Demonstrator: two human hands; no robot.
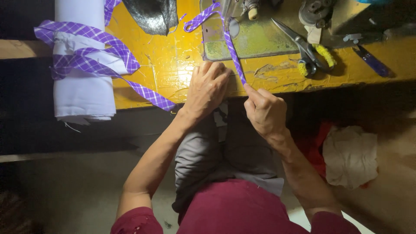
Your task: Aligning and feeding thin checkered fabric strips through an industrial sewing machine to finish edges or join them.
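Your right hand (265,113) is clenched, its thumb and forefinger pinching the near end of a narrow purple-and-white checked fabric strip (234,55) at the front edge of the worn yellow painted table (169,60). From that pinch the strip runs taut away from you, up across the table onto the pale green metal bed of the sewing machine (255,41), where it curls off to the left. Your left hand (208,89) lies palm-down just beside the strip, fingers curled loosely over the table edge — it grasps nothing that shows.

To the left sits a roll of white cloth (80,86), wrapped in more of the same checked tape — one length trails along the table front. Right of the strip lie steel scissors with yellow-wrapped handles (308,54) and a small purple-handled tool (372,63).
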